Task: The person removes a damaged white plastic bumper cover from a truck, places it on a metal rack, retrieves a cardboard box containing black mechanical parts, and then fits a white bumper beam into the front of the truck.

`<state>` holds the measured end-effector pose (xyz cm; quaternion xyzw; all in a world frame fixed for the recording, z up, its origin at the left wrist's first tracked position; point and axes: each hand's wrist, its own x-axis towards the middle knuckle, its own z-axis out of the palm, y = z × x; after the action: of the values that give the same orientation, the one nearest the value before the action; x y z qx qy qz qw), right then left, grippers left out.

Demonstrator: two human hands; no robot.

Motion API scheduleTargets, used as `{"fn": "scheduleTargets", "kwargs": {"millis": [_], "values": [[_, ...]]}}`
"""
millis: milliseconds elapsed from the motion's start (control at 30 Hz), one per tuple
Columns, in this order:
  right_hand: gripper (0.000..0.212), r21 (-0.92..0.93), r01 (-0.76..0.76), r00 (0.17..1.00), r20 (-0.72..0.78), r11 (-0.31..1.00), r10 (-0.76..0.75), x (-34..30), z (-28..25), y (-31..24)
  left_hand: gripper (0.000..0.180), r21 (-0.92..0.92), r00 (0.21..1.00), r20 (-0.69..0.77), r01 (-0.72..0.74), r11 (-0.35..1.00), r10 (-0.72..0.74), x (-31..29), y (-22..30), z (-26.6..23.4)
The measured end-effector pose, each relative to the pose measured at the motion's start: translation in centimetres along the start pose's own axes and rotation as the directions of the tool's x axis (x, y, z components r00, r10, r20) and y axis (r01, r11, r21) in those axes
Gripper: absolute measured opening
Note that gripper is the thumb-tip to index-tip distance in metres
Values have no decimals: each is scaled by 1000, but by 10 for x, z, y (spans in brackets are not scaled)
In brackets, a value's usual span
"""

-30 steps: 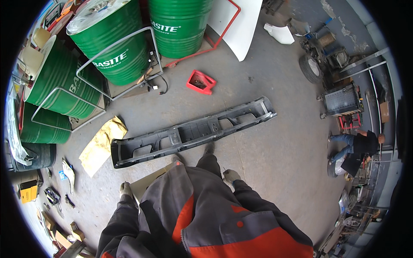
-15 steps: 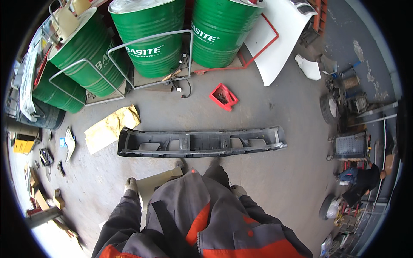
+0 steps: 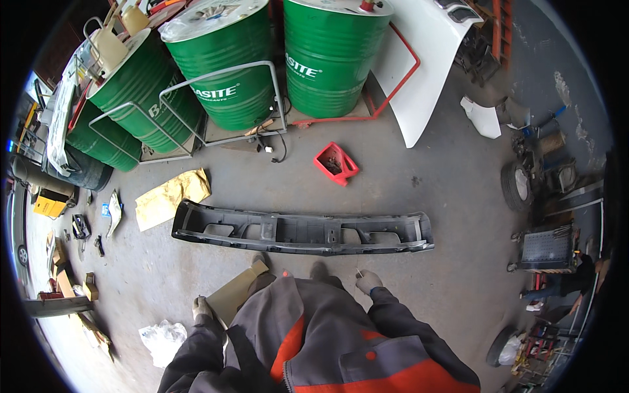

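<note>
My left hand (image 3: 201, 307), in a light work glove, grips the edge of a flat tan cardboard-like piece (image 3: 234, 292) held low beside my left leg. My right hand (image 3: 368, 281), gloved too, is held out from my right side with the fingers curled. A small thin tip shows at those fingers, too small to name. Just ahead of my feet, a long black plastic bumper-like part (image 3: 298, 232) lies crosswise on the floor, its hollow ribbed side up. Neither hand touches it.
Green drums (image 3: 229, 105) stand behind metal frames at the back. A red cut-open canister (image 3: 348, 168), yellow sheet (image 3: 171, 198) and clear plastic bag (image 3: 162, 342) lie on the floor. A white panel (image 3: 414, 78) leans at the back right. Far right are a tyre (image 3: 517, 185) and another person (image 3: 569, 281).
My right hand has moved forward and out from my side, into fuller view. The left hand still holds the tan piece. The view has shifted, and the plastic bag now shows at lower left.
</note>
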<state>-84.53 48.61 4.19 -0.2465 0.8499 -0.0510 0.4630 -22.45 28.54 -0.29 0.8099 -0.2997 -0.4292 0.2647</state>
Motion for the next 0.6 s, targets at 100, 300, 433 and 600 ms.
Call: {"fn": "scheduleTargets", "kwargs": {"millis": [100, 300, 433, 600], "values": [[35, 18, -98, 991, 91, 995, 96, 5, -23, 43, 27, -208, 1000, -23, 12, 978, -17, -29, 3, 3], [28, -190, -17, 990, 132, 982, 42, 60, 15, 164, 22, -267, 997, -81, -24, 963, 2, -68, -17, -56], [30, -262, 90, 968, 252, 961, -22, 59, 11, 151, 34, -247, 986, -144, 48, 968, -86, -116, -17, -56], [29, -255, 37, 931, 360, 966, 59, 62, -14, 63, 39, -307, 955, -243, 93, 947, -172, -215, -17, -66]]}}
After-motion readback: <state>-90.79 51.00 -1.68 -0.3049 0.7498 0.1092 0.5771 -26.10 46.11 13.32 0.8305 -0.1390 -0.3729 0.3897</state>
